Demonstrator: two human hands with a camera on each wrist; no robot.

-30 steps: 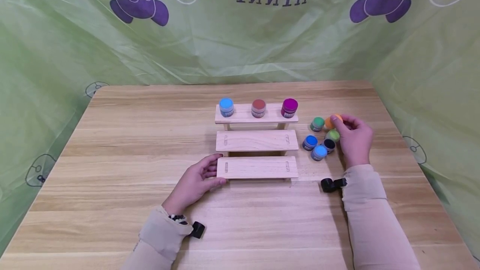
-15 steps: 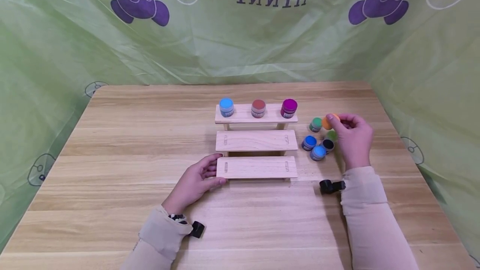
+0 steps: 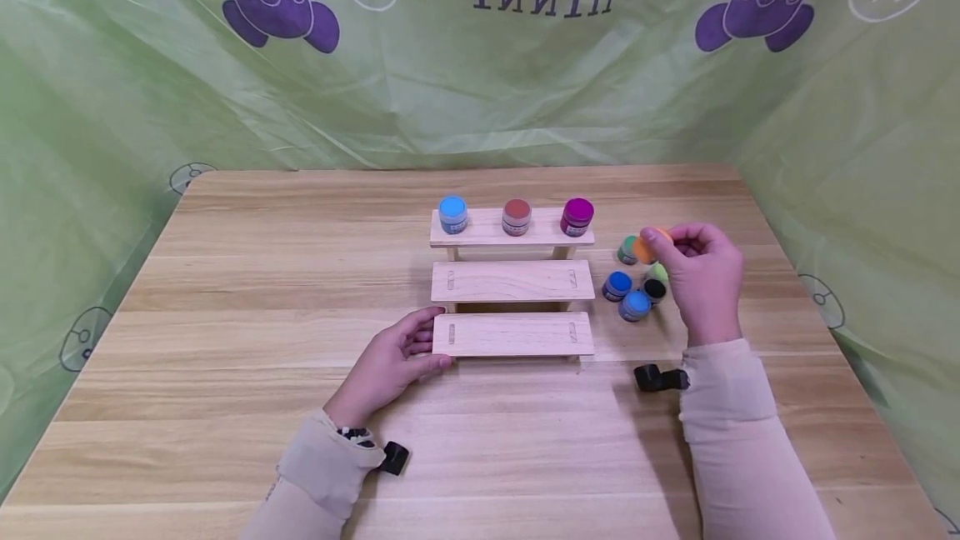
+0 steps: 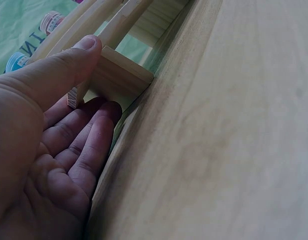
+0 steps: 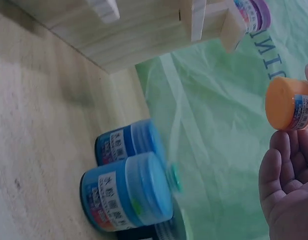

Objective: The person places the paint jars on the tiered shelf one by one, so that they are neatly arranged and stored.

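Observation:
Between thumb and fingers my right hand (image 3: 705,277) pinches an orange paint jar (image 5: 288,104), held up off the table in the right wrist view. Below it stands a cluster of jars: a dark blue jar (image 3: 617,286), a lighter blue jar (image 3: 634,305), a black-lidded jar (image 3: 654,289), a light green jar (image 3: 657,272) and a green jar (image 3: 627,250), partly covered. My left hand (image 3: 386,373) grips the left end of the lowest step of a three-step wooden stand (image 3: 513,335). In the left wrist view its thumb (image 4: 69,70) lies at the front and its fingers curl beside the stand's leg.
On the top step stand a light blue jar (image 3: 453,215), a brown-red jar (image 3: 517,217) and a magenta jar (image 3: 577,217). The middle step (image 3: 513,281) is bare wood. A green printed curtain (image 3: 480,90) surrounds the wooden table (image 3: 225,315).
My right hand has lifted the orange jar and carried it a little to the left, now in front of the green jar. The left hand has stayed on the stand.

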